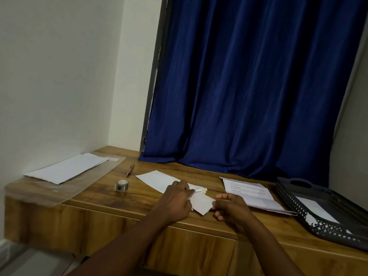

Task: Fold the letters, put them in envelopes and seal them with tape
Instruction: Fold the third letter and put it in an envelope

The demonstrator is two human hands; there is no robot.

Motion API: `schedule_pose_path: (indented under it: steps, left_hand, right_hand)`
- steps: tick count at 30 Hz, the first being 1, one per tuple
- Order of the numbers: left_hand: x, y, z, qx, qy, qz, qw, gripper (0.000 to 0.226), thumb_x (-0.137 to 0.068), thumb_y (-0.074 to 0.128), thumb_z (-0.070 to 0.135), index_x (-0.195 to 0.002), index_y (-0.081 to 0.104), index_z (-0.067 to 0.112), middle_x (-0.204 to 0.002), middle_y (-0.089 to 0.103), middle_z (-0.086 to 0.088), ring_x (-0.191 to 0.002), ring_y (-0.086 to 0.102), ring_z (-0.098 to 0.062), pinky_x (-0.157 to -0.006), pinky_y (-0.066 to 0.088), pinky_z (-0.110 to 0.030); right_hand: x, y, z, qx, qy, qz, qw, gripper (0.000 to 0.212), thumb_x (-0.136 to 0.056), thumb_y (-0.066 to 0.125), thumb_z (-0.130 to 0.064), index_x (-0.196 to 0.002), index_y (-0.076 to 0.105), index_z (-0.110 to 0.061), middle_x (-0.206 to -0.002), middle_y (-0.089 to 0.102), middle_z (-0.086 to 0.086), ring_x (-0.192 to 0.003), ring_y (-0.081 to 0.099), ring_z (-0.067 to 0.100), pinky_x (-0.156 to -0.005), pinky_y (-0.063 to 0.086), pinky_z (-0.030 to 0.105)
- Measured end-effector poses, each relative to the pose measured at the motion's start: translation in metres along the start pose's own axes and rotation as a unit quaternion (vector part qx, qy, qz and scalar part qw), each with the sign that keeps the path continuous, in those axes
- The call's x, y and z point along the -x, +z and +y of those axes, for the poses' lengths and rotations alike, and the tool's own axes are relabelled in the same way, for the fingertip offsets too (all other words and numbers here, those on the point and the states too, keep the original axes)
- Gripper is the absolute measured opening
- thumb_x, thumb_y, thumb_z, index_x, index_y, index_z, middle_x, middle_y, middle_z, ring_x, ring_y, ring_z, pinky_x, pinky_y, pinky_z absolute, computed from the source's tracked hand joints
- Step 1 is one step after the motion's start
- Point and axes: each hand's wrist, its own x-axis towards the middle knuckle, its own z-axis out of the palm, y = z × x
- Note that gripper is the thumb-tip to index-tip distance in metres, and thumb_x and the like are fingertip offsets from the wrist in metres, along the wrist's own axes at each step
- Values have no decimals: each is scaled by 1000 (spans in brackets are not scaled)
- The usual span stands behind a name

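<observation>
- A person's two hands work at the front edge of a wooden desk [127,198] at lower centre of the frame; the desk's front edge runs just below the hands, and bare wood lies open between them and the tape roll [121,185] at left centre.
- A white envelope [159,179] lies flat at centre, its far corner pointing toward the upper left, well apart from the pen [130,170] beyond it.
- The left hand [176,202] rests on the envelope's near end, fingers curled down onto the paper at its opening.
- The right hand [231,208] has its fingers curled and pinches the near corner of a folded letter [202,204], which lies partly under the left hand and against the envelope's mouth; whether it has entered the envelope cannot be told.
- To the right, a printed sheet [249,193] lies on a small stack of paper, just beside the right hand and touching a dark perforated tray [318,222] at lower right; the tray holds a white envelope or sheet.
- At the left end of the desk, a pile of white sheets [65,168] sits on a clear plastic sleeve [59,188] that hangs over the desk's left front edge.
- A blue curtain [249,86] fills the upper right, its hem resting on the desk's back edge; a white wall [59,66] closes the upper left corner.
</observation>
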Motion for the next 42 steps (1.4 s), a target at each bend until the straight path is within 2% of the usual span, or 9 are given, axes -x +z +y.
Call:
schedule_pose_path:
  steps: [9,15,17,22,25,27,31,37,42]
  left_hand:
    - [3,1,2,70,14,4,997,43,-101,43,44,-141,54,32,-112,41,10,-98,43,-7,-80,40,-28]
    - [4,-3,7,87,5,-3,996,38,-100,46,51,-133,55,35,-111,41,10,-97,46,-7,-78,45,-27]
    - [5,-4,8,89,1,-2,996,42,-100,48,51,-136,54,31,-116,42,8,-99,48,-9,-82,47,-27]
    - [6,-6,7,100,-8,2,995,54,-102,50,51,-148,49,24,-127,42,6,-105,49,-9,-84,44,-23]
    - [6,-5,7,102,-12,3,995,56,-102,50,52,-149,49,20,-129,42,5,-108,50,-10,-87,45,-24]
    - [6,-5,6,106,-10,1,994,53,-102,50,50,-146,51,20,-127,43,5,-108,50,-11,-88,48,-27]
    - [6,-5,5,108,2,-1,994,46,-103,49,45,-142,54,23,-124,43,6,-106,50,-11,-91,48,-30]
    - [6,-4,4,106,15,-1,994,51,-104,47,43,-151,49,22,-130,43,6,-111,48,-8,-95,46,-26]
    - [6,-3,3,121,8,-7,993,53,-103,46,42,-153,46,23,-134,43,7,-113,51,-8,-96,47,-27]
  right_hand:
    - [-14,46,5,-9,-92,94,991,23,-82,83,-10,-97,67,-2,-70,75,15,-45,57,19,-42,44,27]
    - [-12,61,8,47,-163,134,976,11,-85,82,-15,-83,71,-11,-67,73,11,-51,60,22,-56,51,37]
    - [-9,61,10,85,-191,132,969,7,-87,78,-18,-82,73,-18,-70,74,4,-54,65,16,-57,55,36]
    - [0,63,16,209,-245,114,940,16,-86,74,-21,-81,78,-35,-79,76,-20,-77,71,-4,-62,53,15]
    - [2,61,16,226,-236,105,939,24,-88,70,-18,-82,76,-41,-75,76,-19,-65,69,-4,-55,48,13]
    - [3,61,16,261,-243,74,931,30,-91,63,-18,-85,76,-45,-72,75,-18,-56,65,0,-49,45,15]
    - [3,64,15,380,-249,12,891,36,-89,55,-19,-109,75,-41,-90,76,-14,-77,67,4,-63,50,24]
    - [-3,64,10,456,-250,-24,854,19,-89,51,-30,-101,67,-32,-96,72,-6,-82,63,10,-67,49,30]
    - [-7,68,6,498,-240,-26,833,26,-85,53,-30,-107,67,-25,-103,73,-2,-89,66,18,-70,50,33]
